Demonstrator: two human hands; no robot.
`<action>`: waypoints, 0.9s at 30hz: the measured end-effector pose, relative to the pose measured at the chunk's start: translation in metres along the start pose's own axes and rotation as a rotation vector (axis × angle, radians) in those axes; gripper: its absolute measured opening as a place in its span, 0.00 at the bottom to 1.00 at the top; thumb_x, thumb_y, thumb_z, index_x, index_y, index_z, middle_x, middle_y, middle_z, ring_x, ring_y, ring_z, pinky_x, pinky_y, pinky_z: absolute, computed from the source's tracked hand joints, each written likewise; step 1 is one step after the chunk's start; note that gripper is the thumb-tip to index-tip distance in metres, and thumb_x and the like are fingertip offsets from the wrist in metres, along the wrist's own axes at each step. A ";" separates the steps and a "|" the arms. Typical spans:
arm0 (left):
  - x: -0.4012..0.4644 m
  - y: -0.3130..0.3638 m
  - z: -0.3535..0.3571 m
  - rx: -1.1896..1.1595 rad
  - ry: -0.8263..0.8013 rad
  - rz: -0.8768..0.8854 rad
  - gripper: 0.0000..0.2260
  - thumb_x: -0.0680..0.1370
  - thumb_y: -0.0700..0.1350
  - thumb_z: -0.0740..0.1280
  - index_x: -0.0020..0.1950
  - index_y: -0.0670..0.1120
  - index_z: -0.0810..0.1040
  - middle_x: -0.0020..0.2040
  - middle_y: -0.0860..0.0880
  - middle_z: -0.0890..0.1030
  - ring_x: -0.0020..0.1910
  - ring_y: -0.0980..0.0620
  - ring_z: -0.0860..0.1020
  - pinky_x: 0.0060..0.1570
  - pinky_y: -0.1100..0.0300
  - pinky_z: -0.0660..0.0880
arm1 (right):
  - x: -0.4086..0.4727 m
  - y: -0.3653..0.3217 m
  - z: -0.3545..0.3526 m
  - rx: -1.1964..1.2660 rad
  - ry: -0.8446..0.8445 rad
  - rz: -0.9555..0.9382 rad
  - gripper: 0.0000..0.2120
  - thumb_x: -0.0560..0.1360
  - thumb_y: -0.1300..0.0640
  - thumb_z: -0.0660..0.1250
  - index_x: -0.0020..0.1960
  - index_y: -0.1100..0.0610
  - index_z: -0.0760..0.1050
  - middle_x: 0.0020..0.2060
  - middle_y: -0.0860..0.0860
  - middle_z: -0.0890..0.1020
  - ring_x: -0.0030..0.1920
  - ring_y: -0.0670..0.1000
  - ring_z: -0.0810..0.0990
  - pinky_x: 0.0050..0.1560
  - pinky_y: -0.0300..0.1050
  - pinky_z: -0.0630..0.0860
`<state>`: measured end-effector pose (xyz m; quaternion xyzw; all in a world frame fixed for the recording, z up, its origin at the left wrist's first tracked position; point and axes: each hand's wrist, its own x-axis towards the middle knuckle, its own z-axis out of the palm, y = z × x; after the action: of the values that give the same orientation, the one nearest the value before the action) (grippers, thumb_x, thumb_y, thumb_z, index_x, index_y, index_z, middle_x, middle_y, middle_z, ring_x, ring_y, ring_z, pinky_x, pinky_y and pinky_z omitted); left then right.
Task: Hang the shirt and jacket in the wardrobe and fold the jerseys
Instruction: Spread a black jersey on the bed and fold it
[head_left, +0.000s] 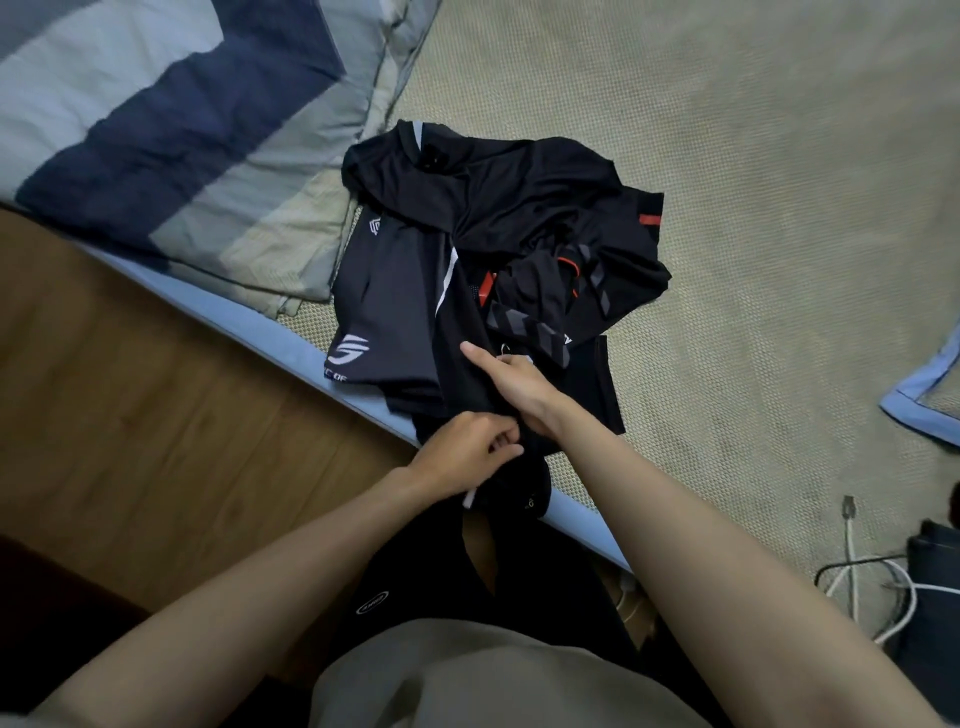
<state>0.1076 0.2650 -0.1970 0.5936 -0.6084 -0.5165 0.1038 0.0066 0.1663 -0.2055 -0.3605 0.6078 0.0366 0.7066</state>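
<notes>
At bed's edge, both hands grip dark jerseys (483, 249) (fingertips buried, hidden).

jerseys (498, 249) | black, red and grey trim | crumpled heap | on bed edge (291, 343)

— What colours are in the pile of jerseys (488, 270)?

— Mostly black. The top jersey (519, 202) has a red bar at its hem. Below it, a crumpled one (561, 296) shows grey chevrons and red trim.

— And left of the pile?

— A dark grey garment (384, 312) with white logos and a white stripe. Further left, a quilt (171, 130) in navy, pale blue and beige bands.

— Under the pile?

— A beige woven mat (753, 208) edged in light blue, beside a brown wood floor (130, 389).
</notes>
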 end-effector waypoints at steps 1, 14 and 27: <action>-0.002 -0.002 -0.001 -0.040 -0.006 -0.013 0.07 0.79 0.48 0.70 0.42 0.49 0.78 0.38 0.55 0.82 0.39 0.60 0.79 0.42 0.62 0.77 | -0.002 0.000 -0.001 0.021 -0.012 -0.008 0.30 0.74 0.35 0.70 0.56 0.63 0.83 0.47 0.54 0.88 0.50 0.53 0.87 0.60 0.48 0.81; -0.002 -0.151 -0.096 0.116 0.463 -0.654 0.29 0.74 0.49 0.75 0.70 0.40 0.71 0.67 0.39 0.74 0.67 0.38 0.73 0.66 0.44 0.70 | 0.008 0.007 0.007 -0.265 0.064 -0.097 0.23 0.78 0.49 0.72 0.32 0.53 0.63 0.28 0.49 0.68 0.30 0.47 0.69 0.38 0.44 0.70; -0.005 -0.080 -0.138 -0.175 0.218 -0.169 0.06 0.79 0.44 0.71 0.49 0.42 0.82 0.38 0.51 0.82 0.36 0.57 0.73 0.37 0.60 0.69 | -0.022 0.011 -0.013 -0.399 0.316 -0.237 0.26 0.73 0.41 0.76 0.59 0.54 0.68 0.53 0.50 0.74 0.53 0.49 0.77 0.59 0.51 0.77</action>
<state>0.2600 0.2185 -0.1938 0.6839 -0.4941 -0.5068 0.1768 -0.0154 0.1761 -0.1911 -0.5623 0.6448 0.0161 0.5175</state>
